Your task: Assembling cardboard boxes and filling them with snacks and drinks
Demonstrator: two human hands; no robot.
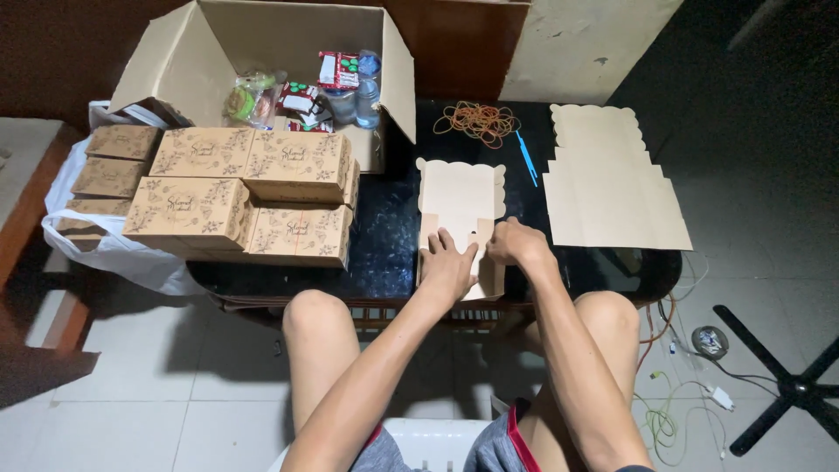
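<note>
A table (384, 245) fills the middle of the frame, with the person's knees below it at the lower centre. On the table's near edge, at centre, lies a flat box blank (461, 197); the left hand (447, 265) rests on its lower part and the right hand (517, 242) touches its lower right side. Left of the blank stand stacked folded boxes (240, 192), reaching the frame's left side, where more sit on a bag (114, 253). Behind them, at upper centre, an open carton (188, 61) holds bottles and packets (336, 87). Behind the blank lie rubber bands (476, 121), a pen (527, 157) just to their right. A stack of flat blanks (607, 183) lies at the right. Cables (690, 393) lie on the floor at the lower right.
</note>
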